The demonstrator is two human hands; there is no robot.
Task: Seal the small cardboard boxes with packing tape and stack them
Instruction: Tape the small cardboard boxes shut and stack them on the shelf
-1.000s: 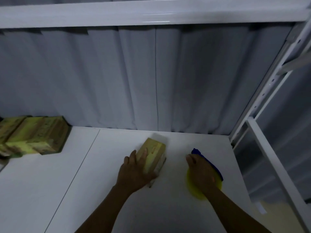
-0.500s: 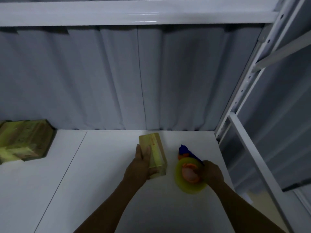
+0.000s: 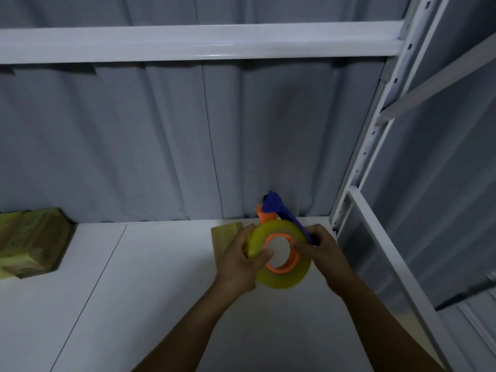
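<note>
Has let go of the box (image 3: 225,234) and now clamps the lifted tape (image 3: 281,281) in left grip (image 3: 237,263) and right grip (image 3: 323,255), ready to peel a strip

Dim, bluish cast; soft blur; wide-angle edge distortion.

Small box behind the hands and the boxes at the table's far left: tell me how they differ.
The small box lies alone mid-table; the boxes at the far left are several packed together. The small box is partly hidden by the left hand gripping the tape dispenser; the far-left boxes are cut off by the picture's edge, with no hand near. Both are yellowish-brown cardboard on the white table.
</note>
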